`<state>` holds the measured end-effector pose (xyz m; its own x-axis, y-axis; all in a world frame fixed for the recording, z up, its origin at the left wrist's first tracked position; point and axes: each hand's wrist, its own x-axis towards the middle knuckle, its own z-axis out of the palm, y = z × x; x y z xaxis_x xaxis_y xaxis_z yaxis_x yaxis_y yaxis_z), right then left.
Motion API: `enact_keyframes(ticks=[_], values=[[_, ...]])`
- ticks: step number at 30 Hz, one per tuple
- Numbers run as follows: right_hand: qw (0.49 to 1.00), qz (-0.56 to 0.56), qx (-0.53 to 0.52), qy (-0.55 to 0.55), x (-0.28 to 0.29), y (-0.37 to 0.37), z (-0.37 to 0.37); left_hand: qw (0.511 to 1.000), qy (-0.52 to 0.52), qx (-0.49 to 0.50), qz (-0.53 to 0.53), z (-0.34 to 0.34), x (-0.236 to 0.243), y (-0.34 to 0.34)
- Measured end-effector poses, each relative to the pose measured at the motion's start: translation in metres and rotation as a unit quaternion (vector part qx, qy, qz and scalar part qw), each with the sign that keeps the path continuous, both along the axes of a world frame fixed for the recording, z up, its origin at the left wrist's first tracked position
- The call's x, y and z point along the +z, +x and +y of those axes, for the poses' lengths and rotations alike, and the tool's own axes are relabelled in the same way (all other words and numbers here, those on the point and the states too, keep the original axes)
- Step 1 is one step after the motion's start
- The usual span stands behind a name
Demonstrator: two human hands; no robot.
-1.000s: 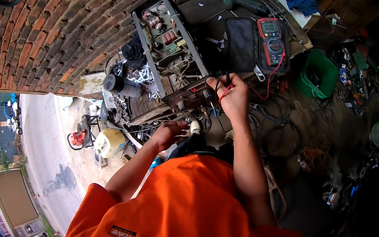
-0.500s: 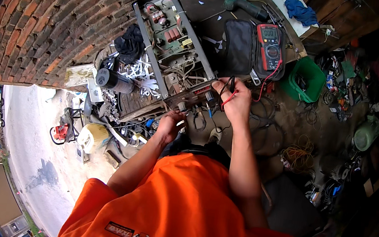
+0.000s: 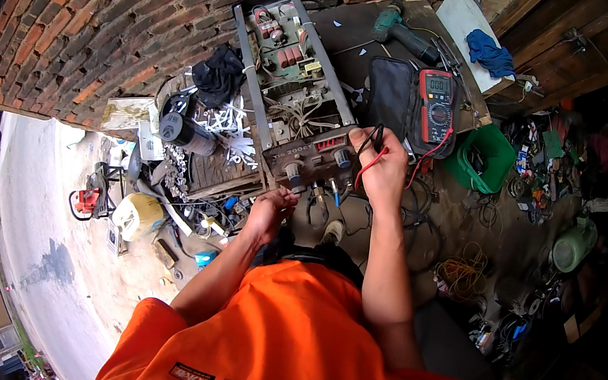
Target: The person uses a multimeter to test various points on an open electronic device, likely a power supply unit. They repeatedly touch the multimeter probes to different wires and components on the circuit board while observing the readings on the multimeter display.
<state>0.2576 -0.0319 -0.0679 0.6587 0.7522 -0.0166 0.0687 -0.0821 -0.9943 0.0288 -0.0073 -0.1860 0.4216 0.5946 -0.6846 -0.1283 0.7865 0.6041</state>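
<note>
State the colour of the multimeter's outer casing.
Red, around a dark front; the multimeter shows best in the head view.

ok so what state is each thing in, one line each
Electrical unit, top off, innards exposed
Multimeter, on, screen showing digits
Meter case, unfolded open
Red and black leads, held in the right hand
Green bucket, open-topped, things inside
Blue cloth, crumpled
Power drill, lying on its side

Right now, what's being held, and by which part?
The right hand holds thin red and black test leads, gripped part hidden; for the left hand, I can't tell.
</note>
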Motion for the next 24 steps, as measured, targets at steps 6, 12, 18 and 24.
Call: enact_keyframes(ticks=[6, 12, 18, 24], values=[[1.0, -0.013, -0.019, 0.011, 0.026, 0.025, 0.021, 0.999, 0.012, -0.035, -0.031, -0.003, 0.021, 0.018], [0.999, 0.041, 0.001, -0.021, -0.006, 0.054, -0.011, 0.999, -0.014, -0.05, -0.008, -0.011, -0.007, 0.048], [0.998, 0.054, -0.012, -0.021, -0.031, 0.059, -0.027, 0.998, -0.052, -0.022, -0.038, -0.016, -0.03, 0.058], [0.997, 0.062, -0.032, -0.019, -0.022, 0.092, -0.019, 0.997, -0.045, -0.038, -0.043, -0.022, -0.033, 0.099]])
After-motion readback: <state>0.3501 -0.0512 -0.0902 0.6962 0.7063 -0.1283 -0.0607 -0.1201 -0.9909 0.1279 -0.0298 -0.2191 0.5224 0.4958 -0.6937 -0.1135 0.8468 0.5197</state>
